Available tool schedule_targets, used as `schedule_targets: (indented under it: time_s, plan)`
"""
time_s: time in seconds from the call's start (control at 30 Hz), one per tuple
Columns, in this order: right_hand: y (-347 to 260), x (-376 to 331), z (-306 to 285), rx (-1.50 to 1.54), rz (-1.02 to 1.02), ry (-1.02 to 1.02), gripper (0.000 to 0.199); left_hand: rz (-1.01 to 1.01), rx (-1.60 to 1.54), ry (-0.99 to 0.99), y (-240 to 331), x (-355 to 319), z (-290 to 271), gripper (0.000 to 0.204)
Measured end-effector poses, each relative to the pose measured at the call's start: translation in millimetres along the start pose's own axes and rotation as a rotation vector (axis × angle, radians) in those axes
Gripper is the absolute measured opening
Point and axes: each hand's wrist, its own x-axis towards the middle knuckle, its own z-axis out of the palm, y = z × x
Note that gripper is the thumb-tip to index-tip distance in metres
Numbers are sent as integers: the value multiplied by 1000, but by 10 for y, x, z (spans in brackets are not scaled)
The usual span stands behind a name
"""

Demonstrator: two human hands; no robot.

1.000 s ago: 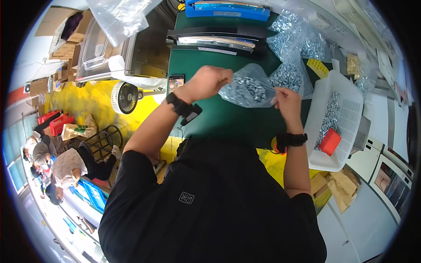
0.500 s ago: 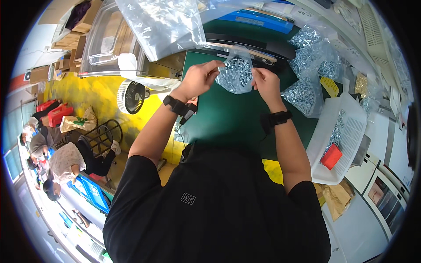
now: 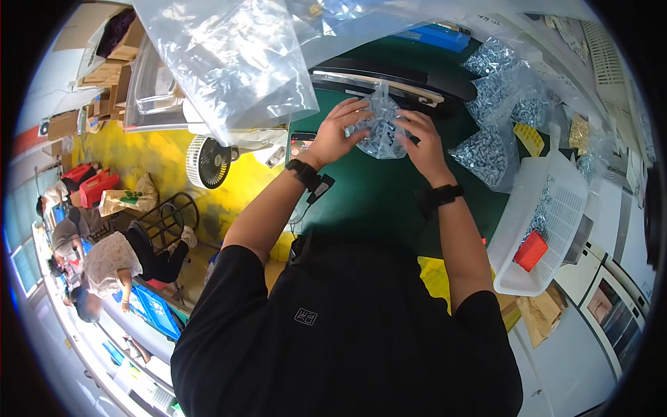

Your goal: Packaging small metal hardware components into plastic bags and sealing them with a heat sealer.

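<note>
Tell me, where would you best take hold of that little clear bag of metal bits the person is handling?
Probably by the flat, empty upper part of the small clear bag, one side each, as the left hand and right hand do now. The metal parts sag into its bottom, so the slack plastic above them gives a sure grip, with the neck pointing toward the black sealer bar.

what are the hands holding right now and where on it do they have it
Both hands, left hand and right hand, grip a small clear bag of metal screws by its two sides, near the heat sealer bar.
</note>
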Motion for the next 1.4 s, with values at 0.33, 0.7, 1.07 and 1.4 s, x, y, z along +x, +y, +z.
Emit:
schedule_targets:
  time_s: [0.33, 0.7, 1.07, 1.4]
  plan:
    - [798, -479, -116, 695, 673, 70, 12, -545, -608, 82, -632, -245, -158, 19]
    - [466, -154, -37, 753, 615, 135, 23, -657, -802, 244, -348, -170, 5, 23]
    - [133, -177, -206, 177, 313, 141, 37, -285, 197, 400, 68, -142, -14, 26]
    - [649, -223, 599, 64, 639, 301, 35, -505, 391, 377, -786, -7, 405, 35]
